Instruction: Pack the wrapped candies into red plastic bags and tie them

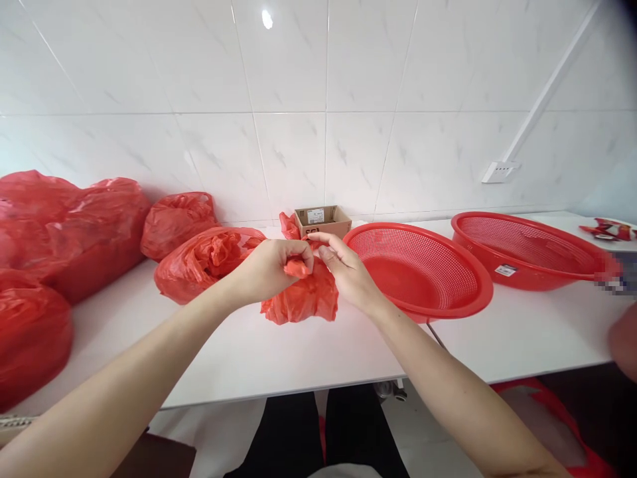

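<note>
A small red plastic bag hangs a little above the white table, bunched at its top. My left hand is closed round the bag's neck. My right hand touches the same neck from the right, its fingers curled and pinching the plastic. Both hands meet over the middle of the table, just left of a red mesh basket.
Several full red plastic bags lie along the left against the tiled wall. A second red mesh basket stands at the right. A small open cardboard box sits by the wall. Another person's hand shows at the right edge.
</note>
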### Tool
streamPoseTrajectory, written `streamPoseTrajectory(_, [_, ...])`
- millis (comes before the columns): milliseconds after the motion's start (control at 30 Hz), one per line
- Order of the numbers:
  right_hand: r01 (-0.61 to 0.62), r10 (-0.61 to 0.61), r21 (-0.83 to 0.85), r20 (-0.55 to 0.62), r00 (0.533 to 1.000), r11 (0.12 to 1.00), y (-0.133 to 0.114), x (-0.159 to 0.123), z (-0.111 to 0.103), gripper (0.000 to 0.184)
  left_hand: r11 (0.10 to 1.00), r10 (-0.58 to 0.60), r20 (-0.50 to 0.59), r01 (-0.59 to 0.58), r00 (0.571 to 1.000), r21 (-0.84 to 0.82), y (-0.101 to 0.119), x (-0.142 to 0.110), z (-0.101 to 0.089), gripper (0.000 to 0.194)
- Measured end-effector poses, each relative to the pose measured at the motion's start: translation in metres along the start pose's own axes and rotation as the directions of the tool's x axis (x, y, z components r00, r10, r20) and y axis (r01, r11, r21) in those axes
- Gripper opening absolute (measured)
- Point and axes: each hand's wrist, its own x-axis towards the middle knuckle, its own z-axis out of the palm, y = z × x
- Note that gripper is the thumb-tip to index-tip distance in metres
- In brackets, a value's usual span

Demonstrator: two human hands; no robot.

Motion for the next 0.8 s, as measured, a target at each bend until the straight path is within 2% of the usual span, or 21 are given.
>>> streamPoseTrajectory(67, [-0.070, 0.069, 0.077, 0.015, 0.998, 0.995, 0.010, 0.001, 0.001, 0.037, 0.982, 0.098, -0.160, -0.070, 0.982, 0.175, -0.003, 0.001, 0.010, 0.017])
streamPoseTrajectory(133, [-0.109, 0.097, 0.157, 0.084, 0.992, 0.982, 0.012, -0.003, 0.000, 0.042, 0.950, 0.233, -0.246, -0.165, 0.941, 0.266, -0.006, 0.001, 0.017, 0.023])
streamPoseTrajectory(200, [-0.117, 0.080, 0.221, 0.171, 0.982, 0.968, 0.008, -0.007, -0.003, 0.039, 0.925, 0.339, -0.261, -0.269, 0.904, 0.268, -0.009, -0.001, 0.021, 0.025])
streamPoseTrajectory(300, [-0.068, 0.015, 0.227, 0.224, 0.974, 0.972, -0.003, -0.012, -0.011, 0.024, 0.906, 0.400, -0.220, -0.347, 0.890, 0.243, -0.014, -0.007, 0.023, 0.031])
streamPoseTrajectory(433, [0.010, -0.001, -0.055, 0.164, 0.987, 0.998, -0.011, -0.013, -0.033, 0.025, 0.911, 0.357, -0.138, -0.312, 0.924, 0.271, -0.031, -0.026, 0.020, 0.041])
streamPoseTrajectory(533, [-0.054, 0.076, -0.287, 0.065, 0.995, 0.956, -0.002, -0.007, -0.055, 0.025, 0.933, 0.262, -0.132, -0.216, 0.956, 0.288, -0.044, -0.050, 0.013, 0.032])
streamPoseTrajectory(633, [-0.151, 0.152, -0.386, -0.028, 0.988, 0.910, 0.014, 0.001, -0.068, 0.021, 0.987, 0.094, -0.037, -0.088, 0.995, 0.138, -0.047, -0.068, 0.005, 0.028])
streamPoseTrajectory(700, [-0.190, 0.191, -0.374, -0.035, 0.981, 0.908, 0.022, 0.006, -0.068, 0.019, 0.996, -0.030, 0.024, 0.032, 0.999, -0.083, -0.044, -0.069, 0.003, 0.033])
streamPoseTrajectory(733, [-0.206, 0.212, -0.348, -0.021, 0.977, 0.915, 0.023, 0.007, -0.066, 0.018, 0.969, -0.062, 0.031, 0.067, 0.998, -0.236, -0.043, -0.066, 0.003, 0.037])
streamPoseTrajectory(800, [-0.227, 0.241, -0.290, 0.012, 0.970, 0.930, 0.022, 0.010, -0.061, 0.018, 0.830, -0.076, 0.015, 0.071, 0.997, -0.553, -0.040, -0.053, 0.006, 0.046])
